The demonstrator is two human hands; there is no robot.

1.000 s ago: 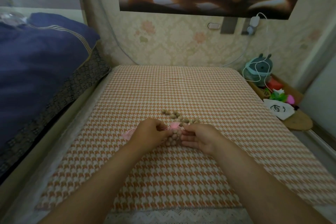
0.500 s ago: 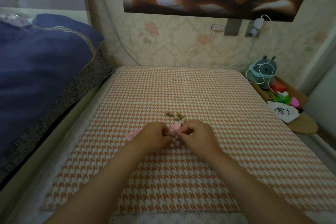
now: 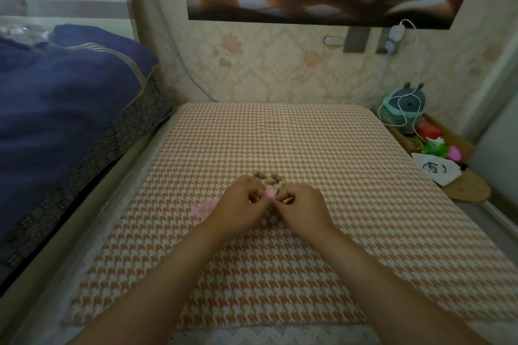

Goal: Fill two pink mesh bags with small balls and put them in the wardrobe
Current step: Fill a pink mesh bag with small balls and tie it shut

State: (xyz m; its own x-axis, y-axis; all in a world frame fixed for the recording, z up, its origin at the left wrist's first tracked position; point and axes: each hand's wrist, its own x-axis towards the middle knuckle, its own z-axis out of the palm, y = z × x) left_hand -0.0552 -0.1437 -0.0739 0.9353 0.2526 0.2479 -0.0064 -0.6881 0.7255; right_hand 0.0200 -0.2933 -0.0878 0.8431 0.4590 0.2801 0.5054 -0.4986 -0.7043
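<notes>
Pink mesh bag (image 3: pixel 270 193) sits about midway up the orange-and-white houndstooth mat (image 3: pixel 280 134), held up between both hands. The left hand (image 3: pixel 241 204) and right hand (image 3: pixel 304 204) nearly meet, fingers curled, each pinching the bag's edge from its own side. A second pink bag (image 3: pixel 202 208) lies flat on the mat, just left of the left hand and partly hidden by it. Small balls (image 3: pixel 268 177), tan, lie heaped just beyond the fingertips, with more showing under the bag between the hands.
</notes>
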